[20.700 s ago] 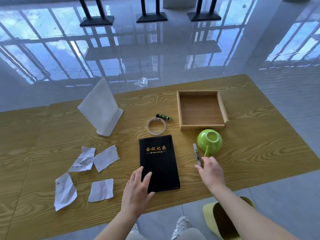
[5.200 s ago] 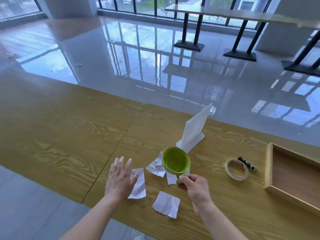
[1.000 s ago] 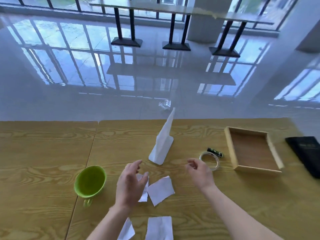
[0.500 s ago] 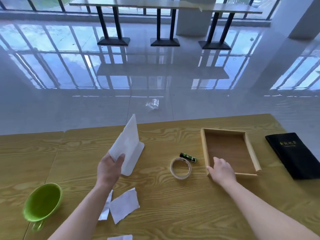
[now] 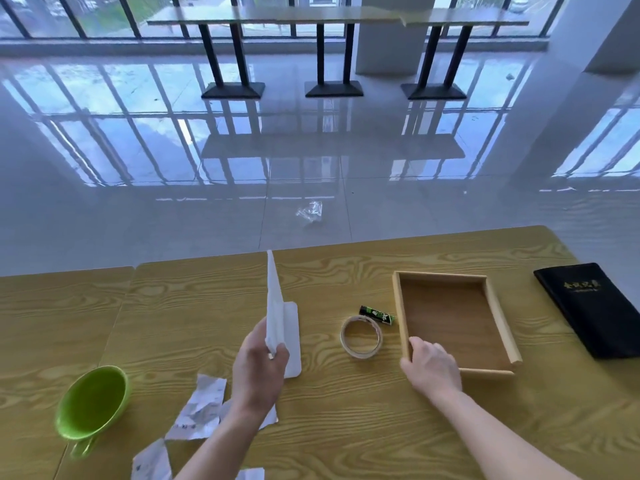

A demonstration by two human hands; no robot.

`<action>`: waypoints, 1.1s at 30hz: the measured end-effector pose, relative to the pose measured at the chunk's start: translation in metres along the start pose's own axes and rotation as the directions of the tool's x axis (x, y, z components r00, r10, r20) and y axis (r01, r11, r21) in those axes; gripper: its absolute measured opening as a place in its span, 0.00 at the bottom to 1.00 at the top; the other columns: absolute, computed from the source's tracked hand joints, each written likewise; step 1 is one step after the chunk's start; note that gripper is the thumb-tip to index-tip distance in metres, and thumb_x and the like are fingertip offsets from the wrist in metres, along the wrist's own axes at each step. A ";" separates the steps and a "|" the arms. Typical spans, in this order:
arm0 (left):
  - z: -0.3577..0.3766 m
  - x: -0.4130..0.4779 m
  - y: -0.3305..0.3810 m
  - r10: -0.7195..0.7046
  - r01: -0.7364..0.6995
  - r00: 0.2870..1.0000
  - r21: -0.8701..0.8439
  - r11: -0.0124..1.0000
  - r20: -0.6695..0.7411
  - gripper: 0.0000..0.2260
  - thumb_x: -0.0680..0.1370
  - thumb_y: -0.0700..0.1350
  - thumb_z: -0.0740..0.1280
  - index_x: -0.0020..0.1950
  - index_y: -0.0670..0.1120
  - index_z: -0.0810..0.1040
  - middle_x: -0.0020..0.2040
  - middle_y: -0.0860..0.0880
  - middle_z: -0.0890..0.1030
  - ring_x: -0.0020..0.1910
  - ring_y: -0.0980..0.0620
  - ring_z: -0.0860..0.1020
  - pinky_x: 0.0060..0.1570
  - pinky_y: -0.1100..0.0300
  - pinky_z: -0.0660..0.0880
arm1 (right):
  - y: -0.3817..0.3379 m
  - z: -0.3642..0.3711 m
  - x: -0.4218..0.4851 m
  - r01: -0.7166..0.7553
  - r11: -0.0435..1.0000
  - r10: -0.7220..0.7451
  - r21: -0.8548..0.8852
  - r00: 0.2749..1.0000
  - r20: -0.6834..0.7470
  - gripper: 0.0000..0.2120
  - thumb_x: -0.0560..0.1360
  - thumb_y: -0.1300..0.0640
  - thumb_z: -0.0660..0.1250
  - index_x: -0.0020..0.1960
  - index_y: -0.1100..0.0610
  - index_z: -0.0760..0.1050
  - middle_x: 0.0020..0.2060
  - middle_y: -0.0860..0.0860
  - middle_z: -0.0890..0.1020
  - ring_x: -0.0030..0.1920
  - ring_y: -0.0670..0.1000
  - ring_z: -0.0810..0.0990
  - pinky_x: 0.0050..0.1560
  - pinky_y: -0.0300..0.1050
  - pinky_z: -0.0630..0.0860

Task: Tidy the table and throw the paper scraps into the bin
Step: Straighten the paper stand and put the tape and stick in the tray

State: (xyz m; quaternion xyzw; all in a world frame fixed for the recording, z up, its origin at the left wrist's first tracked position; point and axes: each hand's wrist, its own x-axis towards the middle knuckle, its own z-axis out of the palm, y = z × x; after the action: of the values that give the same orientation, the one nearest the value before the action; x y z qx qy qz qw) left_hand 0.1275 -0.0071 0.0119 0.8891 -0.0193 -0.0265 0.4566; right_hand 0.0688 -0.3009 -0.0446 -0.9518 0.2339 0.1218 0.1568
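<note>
A sec ago both hands hung empty over the scraps; now they've left them. L hand [image 5: 258,368] grips the white stand [image 5: 277,313] by the low near edge of its upright sheet, left of the tray [image 5: 398,313]. The stand has swung round in the last half sec & is now edge-on to the person, not broadside. Can't tell if its foot is off the table [image 5: 207,306]. R hand [image 5: 429,367] is where it was, fingers curled over the tray's near-left corner.

My guess: big items get sorted first, scraps later. Scraps [image 5: 201,407] lie unpicked, well left of the tray & nearer the person, partly under the L forearm. Bin not in view.

Room: tape [image 5: 362,353] & a small green-black tube [image 5: 376,315] sit just left of the tray, btw it & the stand. The tube is almost at the tray's left wall, so a leftward slide would likely shove it. Right of the tray is bare wood up to the notebook [image 5: 592,310], which lies by the table's right edge. Beyond the tray it's open to the far edge. Cup [image 5: 91,401] lies tilted far left of the tray, close to the near edge, so a stray elbow could knock it off.
</note>
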 end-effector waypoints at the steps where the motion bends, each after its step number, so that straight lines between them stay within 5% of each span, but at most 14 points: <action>1: 0.003 -0.002 0.003 0.006 -0.006 1.000 -0.008 1.000 0.008 0.19 0.75 0.37 0.66 0.65 0.53 0.74 0.46 0.52 0.80 0.41 0.56 0.76 0.35 0.64 0.68 | -0.003 0.003 -0.003 0.009 1.000 -0.009 0.005 1.000 -0.002 0.08 0.77 0.47 0.61 0.51 0.50 0.71 0.45 0.47 0.80 0.48 0.50 0.77 0.51 0.49 0.75; 4: 0.012 -0.008 0.009 -0.003 0.003 1.000 0.012 1.000 0.013 0.19 0.76 0.39 0.66 0.66 0.50 0.73 0.52 0.47 0.79 0.42 0.55 0.74 0.40 0.61 0.69 | -0.017 0.011 -0.012 0.024 1.000 -0.024 0.009 1.000 -0.010 0.11 0.77 0.45 0.63 0.54 0.51 0.71 0.48 0.48 0.81 0.51 0.51 0.77 0.53 0.49 0.74; 11: 0.023 -0.016 0.018 -0.004 0.005 1.000 -0.008 1.000 0.023 0.22 0.77 0.41 0.66 0.71 0.49 0.70 0.58 0.52 0.78 0.53 0.55 0.75 0.50 0.58 0.74 | -0.059 0.027 -0.026 0.074 0.994 -0.073 0.077 0.997 -0.011 0.11 0.77 0.46 0.64 0.53 0.52 0.70 0.47 0.48 0.80 0.51 0.52 0.77 0.52 0.47 0.74; 21: 0.013 -0.004 0.012 0.018 -0.020 0.998 0.034 0.999 0.053 0.22 0.77 0.42 0.65 0.71 0.49 0.70 0.58 0.53 0.78 0.55 0.56 0.75 0.53 0.56 0.75 | -0.084 0.033 -0.025 0.164 0.982 -0.165 0.097 0.986 0.003 0.09 0.77 0.48 0.65 0.52 0.51 0.70 0.45 0.46 0.79 0.49 0.50 0.77 0.53 0.46 0.74; 28: 0.000 0.009 0.000 0.020 -0.021 0.999 0.013 1.000 0.029 0.22 0.77 0.40 0.65 0.69 0.54 0.72 0.53 0.56 0.79 0.51 0.58 0.75 0.48 0.59 0.75 | -0.099 0.034 -0.017 0.203 0.974 -0.207 0.104 0.978 0.030 0.09 0.77 0.49 0.65 0.52 0.52 0.70 0.47 0.48 0.80 0.51 0.51 0.77 0.55 0.47 0.75; 33: -0.014 0.020 -0.012 0.041 -0.040 0.999 0.017 0.999 -0.028 0.17 0.74 0.37 0.65 0.57 0.57 0.75 0.39 0.61 0.76 0.38 0.59 0.73 0.35 0.65 0.67 | -0.119 0.037 -0.012 0.236 0.967 -0.242 0.095 0.969 0.056 0.08 0.77 0.49 0.64 0.49 0.52 0.67 0.47 0.48 0.79 0.51 0.51 0.76 0.54 0.46 0.73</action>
State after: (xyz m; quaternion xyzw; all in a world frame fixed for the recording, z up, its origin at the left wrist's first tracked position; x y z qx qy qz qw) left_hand 0.1484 0.0096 0.0097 0.8926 -0.0310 -0.0043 0.4497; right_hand 0.1104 -0.1827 -0.0467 -0.9606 0.1172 0.1236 0.2195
